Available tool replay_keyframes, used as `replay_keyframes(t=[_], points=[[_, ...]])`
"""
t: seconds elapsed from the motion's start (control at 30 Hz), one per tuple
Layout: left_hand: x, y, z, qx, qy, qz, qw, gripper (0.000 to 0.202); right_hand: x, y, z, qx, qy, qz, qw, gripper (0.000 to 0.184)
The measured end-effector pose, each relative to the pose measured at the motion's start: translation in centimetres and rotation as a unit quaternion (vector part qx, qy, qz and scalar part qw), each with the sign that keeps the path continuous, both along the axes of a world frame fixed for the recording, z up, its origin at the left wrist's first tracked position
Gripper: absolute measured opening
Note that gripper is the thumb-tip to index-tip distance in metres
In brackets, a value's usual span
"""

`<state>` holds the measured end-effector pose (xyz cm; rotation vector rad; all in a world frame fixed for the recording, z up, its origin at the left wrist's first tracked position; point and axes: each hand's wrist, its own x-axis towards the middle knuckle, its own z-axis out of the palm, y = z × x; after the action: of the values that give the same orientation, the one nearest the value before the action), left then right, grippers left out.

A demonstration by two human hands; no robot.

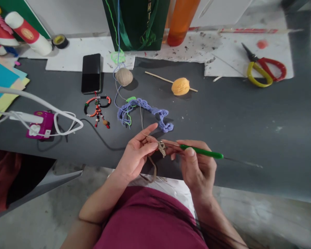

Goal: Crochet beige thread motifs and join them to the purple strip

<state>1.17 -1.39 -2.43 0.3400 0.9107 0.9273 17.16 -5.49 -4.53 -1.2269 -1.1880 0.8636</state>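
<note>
My left hand (134,154) pinches a small beige crochet piece (162,148) between thumb and fingers, with its index finger stretched up and beige yarn running over it. In my right hand (199,166) lies a crochet hook (204,152) with a green handle; its metal tip meets the beige stitches. The strand leads back towards a beige yarn ball (124,76). Just beyond my hands a wavy blue-purple crochet strip (145,105) rests on the grey table (248,128), with bits of green yarn beside it.
A yellow yarn ball (180,86) on a stick, a phone (91,73) and a beaded bracelet (97,107) lie farther back. Scissors (266,69) are at the right. White cables and a purple power adapter (41,124) occupy the left. Behind stand a dark green bag (137,27) and an orange bottle (181,22).
</note>
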Motion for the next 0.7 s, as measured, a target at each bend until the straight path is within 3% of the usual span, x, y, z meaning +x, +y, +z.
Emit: replay_keyframes(t=[0.13, 0.27, 0.33, 0.43, 0.57, 0.63, 0.7], points=[[0.0, -0.2, 0.1, 0.016, -0.007, -0.021, 1.000, 0.047, 0.5, -0.1, 1.1, 0.109, -0.152, 0.099, 0.977, 0.023], [-0.5, 0.2, 0.3, 0.028, 0.001, -0.053, 0.998, 0.047, 0.5, -0.1, 1.8, 0.023, -0.025, 0.019, 0.999, 0.025], [-0.7, 0.4, 0.3, 0.043, 0.013, -0.061, 0.997, 0.049, 0.7, 0.1, 1.9, -0.024, 0.028, 0.025, 0.999, 0.029], [-0.8, 0.5, 0.2, 0.061, 0.025, -0.071, 0.995, 0.051, 1.1, 0.4, 1.8, 0.030, -0.054, 0.048, 0.997, 0.021], [-0.8, 0.4, 0.1, 0.061, 0.024, -0.090, 0.994, 0.048, 1.4, 0.5, 2.0, 0.152, -0.177, 0.110, 0.966, 0.036], [-0.9, 0.5, 0.1, 0.059, 0.027, -0.088, 0.994, 0.045, 1.4, 0.6, 2.3, 0.132, -0.157, 0.109, 0.973, 0.033], [-1.1, 0.6, 0.1, 0.066, 0.034, -0.083, 0.994, 0.044, 1.3, 0.9, 2.6, 0.066, -0.078, 0.099, 0.990, 0.022]])
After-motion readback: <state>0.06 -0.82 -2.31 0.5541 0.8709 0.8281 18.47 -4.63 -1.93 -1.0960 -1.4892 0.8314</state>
